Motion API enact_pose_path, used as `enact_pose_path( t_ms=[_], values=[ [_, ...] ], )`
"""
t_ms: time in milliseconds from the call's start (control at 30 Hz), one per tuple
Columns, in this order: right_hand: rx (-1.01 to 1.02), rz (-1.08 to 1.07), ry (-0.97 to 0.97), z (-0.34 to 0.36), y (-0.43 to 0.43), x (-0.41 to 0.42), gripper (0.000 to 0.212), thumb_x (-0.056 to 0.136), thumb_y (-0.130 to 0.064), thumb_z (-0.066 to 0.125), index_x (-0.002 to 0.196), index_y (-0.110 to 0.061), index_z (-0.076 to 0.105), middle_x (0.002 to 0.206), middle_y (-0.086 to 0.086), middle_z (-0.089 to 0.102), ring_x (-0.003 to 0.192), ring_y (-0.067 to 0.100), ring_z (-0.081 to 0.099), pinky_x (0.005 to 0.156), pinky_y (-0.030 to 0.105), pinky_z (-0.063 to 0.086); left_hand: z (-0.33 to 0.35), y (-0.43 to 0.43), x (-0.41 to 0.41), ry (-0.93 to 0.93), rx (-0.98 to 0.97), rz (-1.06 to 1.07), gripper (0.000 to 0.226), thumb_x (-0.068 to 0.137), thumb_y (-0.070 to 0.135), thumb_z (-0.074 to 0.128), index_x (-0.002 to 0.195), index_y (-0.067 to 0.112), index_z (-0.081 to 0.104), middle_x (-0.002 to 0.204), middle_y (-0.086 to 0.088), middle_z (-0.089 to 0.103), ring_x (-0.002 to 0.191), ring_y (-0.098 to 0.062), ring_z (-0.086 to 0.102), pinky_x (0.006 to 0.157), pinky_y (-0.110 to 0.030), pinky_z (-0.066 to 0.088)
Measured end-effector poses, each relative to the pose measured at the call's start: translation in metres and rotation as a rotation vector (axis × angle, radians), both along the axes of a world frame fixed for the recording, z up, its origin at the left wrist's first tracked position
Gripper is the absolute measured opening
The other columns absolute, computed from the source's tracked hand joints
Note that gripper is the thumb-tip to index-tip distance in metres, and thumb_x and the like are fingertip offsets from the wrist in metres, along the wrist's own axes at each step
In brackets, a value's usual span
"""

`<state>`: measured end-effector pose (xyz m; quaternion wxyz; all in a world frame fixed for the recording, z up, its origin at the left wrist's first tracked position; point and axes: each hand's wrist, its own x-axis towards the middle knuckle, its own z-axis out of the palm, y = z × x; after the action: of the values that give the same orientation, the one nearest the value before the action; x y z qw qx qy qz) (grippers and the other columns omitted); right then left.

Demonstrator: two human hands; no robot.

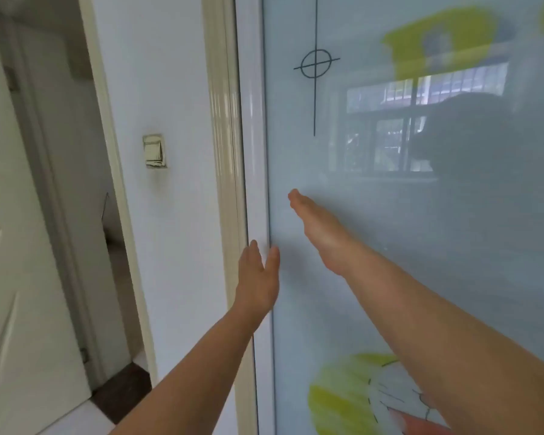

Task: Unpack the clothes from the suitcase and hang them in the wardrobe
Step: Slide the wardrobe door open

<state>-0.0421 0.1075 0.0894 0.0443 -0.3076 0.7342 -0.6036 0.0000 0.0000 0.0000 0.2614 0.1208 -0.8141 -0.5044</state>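
As you stand close to the wardrobe, both of your bare forearms reach forward from the lower edge of view. Your left hand (258, 277) is the nearer and lower one, seen from its back. Its fingers (253, 254) are straight and together, the thumb is spread to the right, and it holds nothing. The fingertips lie at the glossy white upright frame (255, 152) on the left edge of the frosted pale-blue glass wardrobe door (390, 230); contact looks likely but cannot be confirmed. Your right hand (319, 230) is higher and further in, seen edge-on. Its fingers (297, 199) are stretched straight, flat against or just off the glass, and cast a soft shadow there. It grips nothing.

The wardrobe door fills the right half of view. Printed on the glass are a blurred yellow-green patch (336, 400) low down, a second one higher up, and a thin black line with a circle-and-cross mark (316, 63). A window reflection (421, 120) shows on the upper glass.

Just beside the white frame, on its left, runs a glossy cream moulded trim (223, 120). Beyond that is a pale wall (170, 73) carrying a cream rocker light switch (154, 151). Further left an open doorway (85, 183) is noted, with a white panelled door (13, 293) at the far left and a dark brown threshold strip (123, 394) on the floor.
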Motion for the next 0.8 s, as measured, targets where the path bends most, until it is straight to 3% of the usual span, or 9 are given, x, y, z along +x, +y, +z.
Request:
enact_pose_path(
  t_ms=[100,233,533,667,800],
  values=[
    [0.084,-0.032,0.25,0.011,-0.018,-0.007,0.052,0.102,-0.041,0.029,0.15,-0.022,0.024,0.157,-0.009,0.022,0.144,0.007,0.019,0.113,0.022,0.012,-0.01,-0.015,-0.021,0.019,-0.285,0.098,0.065,0.099,0.045,0.027,0.151,0.018,-0.001,0.159,0.001,-0.006,0.147,-0.013,-0.004,0.119,-0.035,0.006],
    [0.271,-0.139,0.53,0.018,-0.043,-0.026,0.051,0.103,-0.033,0.032,0.15,-0.018,0.021,0.159,-0.002,0.015,0.147,0.01,0.009,0.116,0.024,0.006,-0.019,-0.029,-0.043,0.03,-0.46,0.125,0.068,0.099,0.044,0.026,0.15,0.015,-0.01,0.158,-0.001,-0.016,0.146,-0.016,-0.009,0.118,-0.037,0.009],
    [0.741,-0.397,1.038,0.037,-0.073,-0.054,0.057,0.103,-0.032,0.028,0.153,-0.019,0.004,0.161,0.001,-0.007,0.147,0.016,-0.01,0.12,0.035,-0.002,-0.01,-0.047,-0.076,0.123,-0.676,0.145,0.071,0.094,0.05,0.012,0.149,0.011,-0.013,0.157,-0.006,-0.018,0.146,-0.02,-0.013,0.118,-0.037,0.007],
    [0.92,-0.465,1.179,0.048,-0.076,-0.063,0.06,0.103,-0.031,0.025,0.152,-0.017,-0.005,0.159,0.002,-0.017,0.146,0.018,-0.017,0.118,0.038,-0.009,-0.016,-0.045,-0.082,0.156,-0.669,0.141,0.078,0.096,0.025,0.043,0.146,0.007,-0.014,0.155,-0.005,-0.018,0.143,-0.02,-0.015,0.117,-0.04,0.015],
    [1.009,-0.556,1.331,0.044,-0.072,-0.076,0.06,0.103,-0.031,0.023,0.151,-0.013,-0.008,0.158,0.005,-0.02,0.146,0.021,-0.019,0.115,0.037,-0.014,-0.028,-0.043,-0.095,0.227,-0.707,0.247,0.104,0.072,0.015,0.071,0.149,0.005,0.002,0.154,-0.013,0.019,0.139,-0.027,0.018,0.103,-0.043,0.036]
  ],
)
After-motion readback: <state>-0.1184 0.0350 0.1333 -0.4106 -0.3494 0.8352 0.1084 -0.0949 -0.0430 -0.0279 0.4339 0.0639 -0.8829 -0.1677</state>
